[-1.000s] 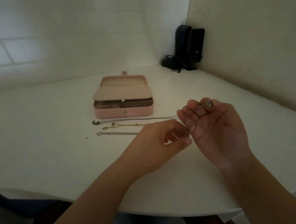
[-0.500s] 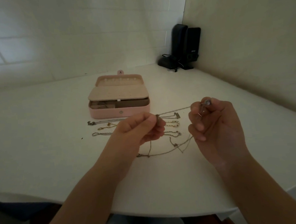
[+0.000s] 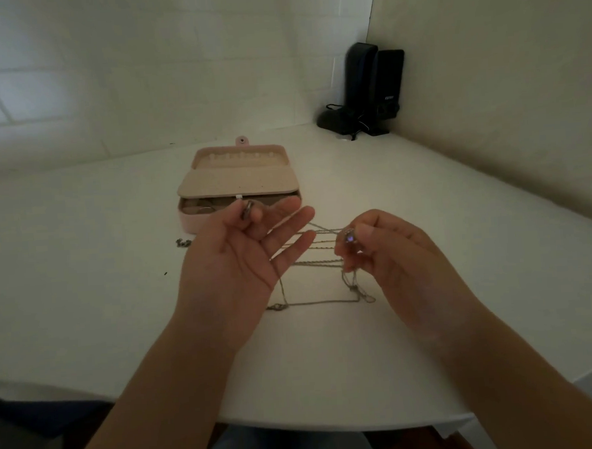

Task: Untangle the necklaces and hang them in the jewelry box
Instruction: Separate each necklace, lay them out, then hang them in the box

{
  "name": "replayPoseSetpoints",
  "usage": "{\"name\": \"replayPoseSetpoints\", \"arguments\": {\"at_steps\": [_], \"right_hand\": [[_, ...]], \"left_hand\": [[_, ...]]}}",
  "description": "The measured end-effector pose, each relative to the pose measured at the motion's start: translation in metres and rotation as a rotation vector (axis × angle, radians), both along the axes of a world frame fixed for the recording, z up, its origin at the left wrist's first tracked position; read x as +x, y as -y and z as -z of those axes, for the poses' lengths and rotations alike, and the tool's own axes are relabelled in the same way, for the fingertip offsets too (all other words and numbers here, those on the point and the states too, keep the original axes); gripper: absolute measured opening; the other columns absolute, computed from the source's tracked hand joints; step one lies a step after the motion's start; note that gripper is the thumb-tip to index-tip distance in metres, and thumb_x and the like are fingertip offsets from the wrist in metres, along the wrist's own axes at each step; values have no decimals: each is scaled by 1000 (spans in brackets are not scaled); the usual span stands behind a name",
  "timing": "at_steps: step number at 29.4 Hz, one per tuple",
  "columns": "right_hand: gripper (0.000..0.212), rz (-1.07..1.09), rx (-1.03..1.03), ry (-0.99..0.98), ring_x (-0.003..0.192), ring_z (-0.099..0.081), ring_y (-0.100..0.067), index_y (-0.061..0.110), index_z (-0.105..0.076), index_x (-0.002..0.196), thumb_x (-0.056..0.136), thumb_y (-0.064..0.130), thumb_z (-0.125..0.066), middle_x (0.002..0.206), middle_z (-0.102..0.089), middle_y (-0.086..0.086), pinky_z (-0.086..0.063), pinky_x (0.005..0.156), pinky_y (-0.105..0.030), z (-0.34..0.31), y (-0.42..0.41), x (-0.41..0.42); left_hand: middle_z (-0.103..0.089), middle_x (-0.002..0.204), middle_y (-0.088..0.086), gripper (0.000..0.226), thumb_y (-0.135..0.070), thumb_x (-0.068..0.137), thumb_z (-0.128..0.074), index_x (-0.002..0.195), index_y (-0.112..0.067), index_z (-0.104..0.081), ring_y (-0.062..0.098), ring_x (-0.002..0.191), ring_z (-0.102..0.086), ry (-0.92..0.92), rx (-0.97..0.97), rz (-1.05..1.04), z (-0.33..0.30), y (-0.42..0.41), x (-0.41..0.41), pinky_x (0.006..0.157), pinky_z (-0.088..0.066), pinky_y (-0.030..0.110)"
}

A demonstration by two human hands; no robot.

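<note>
A pink jewelry box (image 3: 237, 179) stands open on the white table (image 3: 85, 287), its lid back and a beige flap over the tray. My left hand (image 3: 245, 258), palm up, pinches a small dark pendant (image 3: 247, 211) between thumb and forefinger, its other fingers straight. My right hand (image 3: 388, 253) pinches a small purple-glinting charm (image 3: 349, 237). A thin silver chain (image 3: 319, 302) hangs from both hands and loops on the table between them. Other chains (image 3: 323, 247) lie stretched behind it, partly hidden by my hands.
A clasp end (image 3: 183, 243) of one chain lies left of my left hand. Black speakers (image 3: 376, 89) with cables stand in the far right corner by the wall. The table's rounded front edge runs just below my forearms.
My left hand has turned palm up and risen toward the box with the pendant. My right hand dropped lower and nearer. The chain between them is drawn wider.
</note>
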State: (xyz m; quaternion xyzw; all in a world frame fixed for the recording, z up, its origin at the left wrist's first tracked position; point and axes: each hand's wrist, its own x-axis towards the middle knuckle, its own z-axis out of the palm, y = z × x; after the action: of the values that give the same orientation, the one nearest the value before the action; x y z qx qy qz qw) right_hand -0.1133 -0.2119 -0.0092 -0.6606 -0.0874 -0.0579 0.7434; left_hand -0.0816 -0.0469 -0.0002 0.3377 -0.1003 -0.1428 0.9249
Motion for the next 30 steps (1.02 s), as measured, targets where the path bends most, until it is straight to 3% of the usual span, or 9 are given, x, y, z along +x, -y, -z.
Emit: {"name": "replayPoseSetpoints", "arguments": {"at_steps": [4, 10, 15, 20, 24, 27, 30], "right_hand": [[18, -61, 40, 5, 67, -55, -14, 18, -67, 68, 79, 17, -52, 81, -61, -8, -48, 62, -27, 1, 0, 0], [16, -88, 59, 7, 67, -53, -14, 14, -66, 70, 79, 15, -53, 84, -60, -9, -47, 59, -28, 3, -1, 0], [15, -34, -13, 21, 70, -54, -15, 16, -68, 72, 79, 18, -55, 81, -60, -10, -45, 66, -26, 5, 0, 1], [12, 26, -103, 77, 71, -53, -14, 19, -67, 72, 78, 25, -58, 72, -62, 0, -42, 71, -28, 7, 2, 2], [15, 79, -174, 92, 67, -51, -10, 23, -64, 68, 72, 36, -59, 65, -59, 7, -42, 67, -22, 7, 0, 1], [19, 125, -275, 100, 65, -48, -15, 24, -63, 67, 71, 41, -57, 63, -55, 4, -40, 65, -27, 7, -2, 1], [24, 123, -365, 117, 63, -45, -19, 22, -60, 67, 69, 45, -53, 61, -53, 6, -38, 61, -31, 7, -4, 0]], "left_hand": [[-60, 56, 1, 32, -29, 78, -41, 51, -17, -55, 16, 60, -65, 25, 12, 17, -1, -1, -2, 62, -56, 28], [-49, 53, -1, 23, -28, 78, -50, 58, -18, -52, 12, 52, -54, 62, 129, 46, 1, -1, -2, 48, -47, 21], [-47, 56, -5, 5, -20, 78, -56, 79, -17, -51, 7, 39, -37, 223, 415, -10, 2, 4, -8, 37, -29, 17], [-64, 60, -13, 8, -13, 80, -64, 81, -22, -66, 4, 40, -38, 478, 779, -114, 6, 9, -13, 40, -32, 13], [-65, 62, -8, 10, -15, 79, -69, 75, -23, -68, 13, 52, -43, 487, 850, -176, 13, 9, -7, 45, -34, 12], [-66, 68, -3, 3, -26, 73, -67, 75, -25, -68, 29, 60, -52, 537, 900, -239, 16, 9, -5, 57, -42, 24], [-64, 67, -8, 5, -30, 73, -61, 72, -27, -66, 24, 59, -52, 591, 955, -283, 15, 8, -6, 56, -41, 20]]}}
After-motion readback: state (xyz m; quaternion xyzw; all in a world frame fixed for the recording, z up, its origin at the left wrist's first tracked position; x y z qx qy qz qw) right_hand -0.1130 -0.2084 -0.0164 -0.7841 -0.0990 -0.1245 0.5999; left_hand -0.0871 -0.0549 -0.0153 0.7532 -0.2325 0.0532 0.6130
